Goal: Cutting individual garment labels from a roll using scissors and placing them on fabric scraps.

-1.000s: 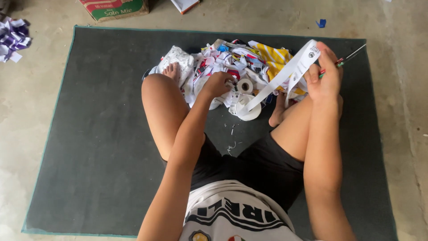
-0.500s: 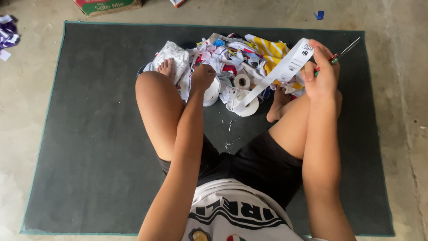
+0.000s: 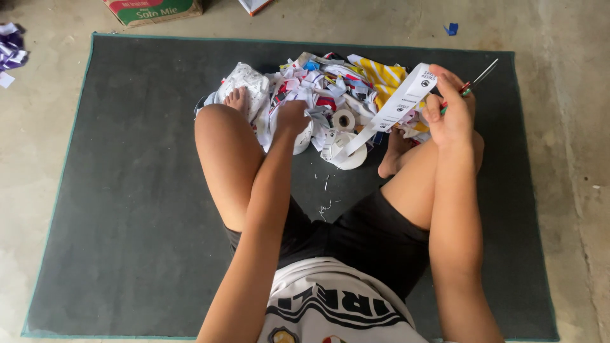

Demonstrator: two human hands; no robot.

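Our right hand [image 3: 452, 108] is raised over the right knee, its thumb and fingers pinched on the top end of a white printed strip [image 3: 395, 111]. The same hand also grips scissors [image 3: 478, 79], whose red handle shows between the fingers while the metal blades point up and to the right, away from us. From our pinch the strip slants down to the left to its roll [image 3: 346, 154], which lies flat on the mat just in front of our right foot [image 3: 392, 152].

Our left hand [image 3: 292, 117] reaches forward past the left knee and is curled loosely, fingers down in the heap [image 3: 330, 89]; we cannot tell whether it pinches a scrap there or only touches the pile. The heap is a mound of cut white, red, blue and yellow-striped pieces, lying between our feet and beyond them. A second small roll [image 3: 344, 119] with a dark core sits in the heap, just beside the left hand. Our left foot [image 3: 236, 98] rests against the heap's left edge.

We sit on a dark mat [image 3: 127, 190] with a green border, spread on a concrete floor [image 3: 572, 159]. A few tiny white snippets [image 3: 325, 206] lie on the mat between our legs. Beyond the mat's far edge stands a cardboard box [image 3: 152, 9], a blue scrap [image 3: 450, 28] lies on the floor, and purple-and-white scraps [image 3: 11, 54] sit at the far left.
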